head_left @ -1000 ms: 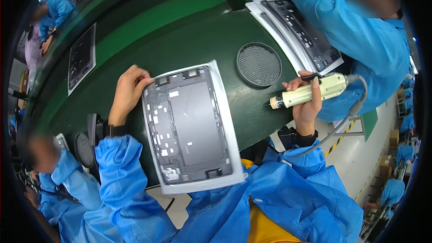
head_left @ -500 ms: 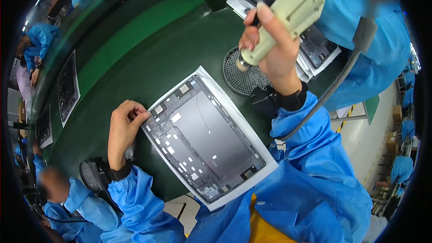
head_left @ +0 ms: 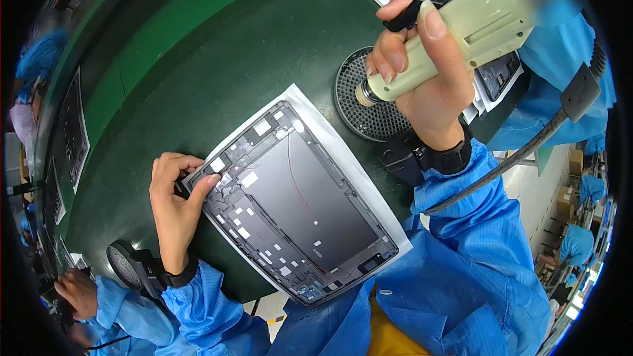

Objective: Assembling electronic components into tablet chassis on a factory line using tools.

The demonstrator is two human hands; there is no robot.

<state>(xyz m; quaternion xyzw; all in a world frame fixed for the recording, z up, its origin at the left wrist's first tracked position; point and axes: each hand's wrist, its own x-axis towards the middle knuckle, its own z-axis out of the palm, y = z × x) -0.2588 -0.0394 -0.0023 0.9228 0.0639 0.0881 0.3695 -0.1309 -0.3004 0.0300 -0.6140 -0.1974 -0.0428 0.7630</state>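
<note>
A dark grey tablet back housing (head_left: 330, 207) lies slanted in front of me, dotted with small white stickers. A thin reddish wire (head_left: 295, 181) runs across its inside. Thumb and fingers of my left hand (head_left: 175, 201) pinch its upper left corner, which looks slightly raised. My right hand (head_left: 435, 92) is wrapped round a cream electric screwdriver (head_left: 484, 23) with a black lever. Its tip (head_left: 364, 94) hangs over a round black perforated dish (head_left: 369, 122), apart from the housing; whether it touches the dish I cannot tell.
Under the housing is a white sheet (head_left: 379, 204) on the dark green table (head_left: 198, 86). A grey cable (head_left: 521, 158) loops past my right forearm. More housings on sheets (head_left: 498, 76) lie at the far right. Co-workers in blue (head_left: 128, 313) sit around.
My right hand and the screwdriver have shifted to the right, the tool tilting flatter. The housing's left corner has risen a little in my left hand. The view has shifted slightly.
</note>
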